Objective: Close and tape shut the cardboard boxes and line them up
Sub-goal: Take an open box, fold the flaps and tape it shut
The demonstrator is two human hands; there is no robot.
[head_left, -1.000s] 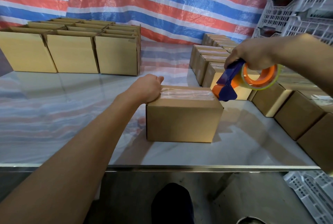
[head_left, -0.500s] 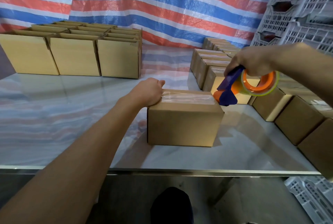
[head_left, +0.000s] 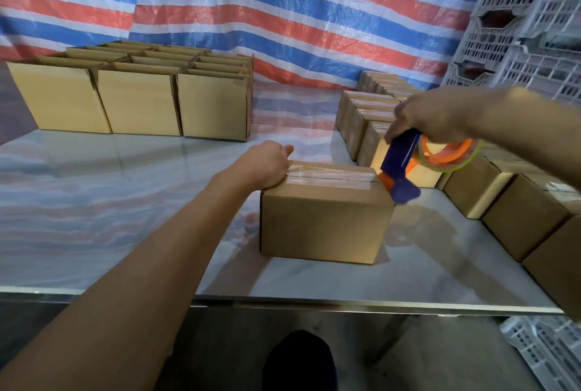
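box (head_left: 325, 227): closed, flaps down, near the front middle of the table (head_left: 125, 202), long side facing the camera, standing apart from the other boxes.
tape (head_left: 333, 175): clear strip along the top seam of the box, running from the left edge to the right edge.
left hand (head_left: 267, 164): on the top left edge of the box, fingers curled over that edge and gripping it, thumb on top at the end of the tape; arm stretched out across the table.
right hand (head_left: 430, 114): clamped round the handle of the tape gun (head_left: 401, 167), fingers wrapped tight.
tape gun: blue body, orange parts, tilted nose-down; its lower end is at the top right corner of the box, touching or just off it, cannot tell which.
roll (head_left: 449, 155): orange core, clear tape, mounted on the gun, held above the sealed boxes.
sealed boxes (head_left: 518, 211): closed, lined up side by side along the right edge of the table, the row running from near to far.
open boxes (head_left: 138, 101): block of them at the far left of the table, flaps up, packed against each other.
tarp (head_left: 283, 13): red, blue and white stripes, hanging behind the table.
crates (head_left: 528, 29): grey plastic lattice, stacked top right; another on the floor bottom right.
shoe (head_left: 298, 359): dark, below the table's front edge.
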